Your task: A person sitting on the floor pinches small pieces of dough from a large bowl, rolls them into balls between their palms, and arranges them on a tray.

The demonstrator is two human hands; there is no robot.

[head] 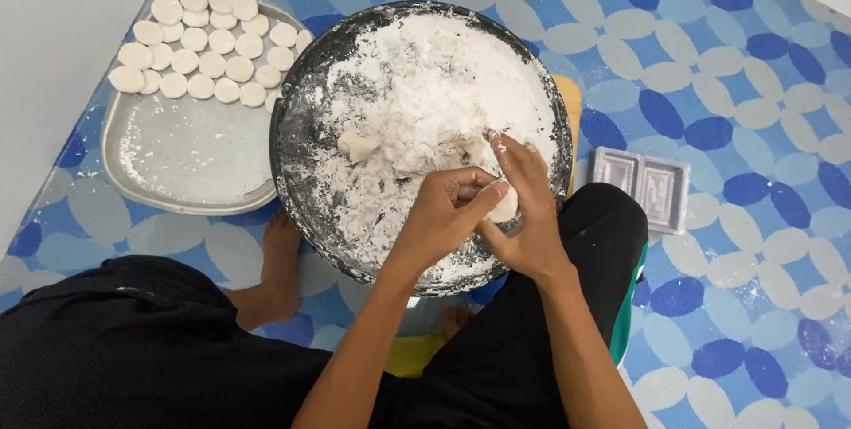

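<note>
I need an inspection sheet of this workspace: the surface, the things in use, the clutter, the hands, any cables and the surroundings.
Surface: floor mat with blue and grey oval pattern, dusted white near the person.
Things in use: large dark bowl holding white floury dough; small white dough piece between both hands; metal tray with rows of flat white discs at its far end.
Clutter: clear plastic mould right of the bowl.
Hands: left hand and right hand together press the dough piece over the bowl.
Cables: nothing seen.
Surroundings: white wall at left; person's bare foot beside the tray.
</note>
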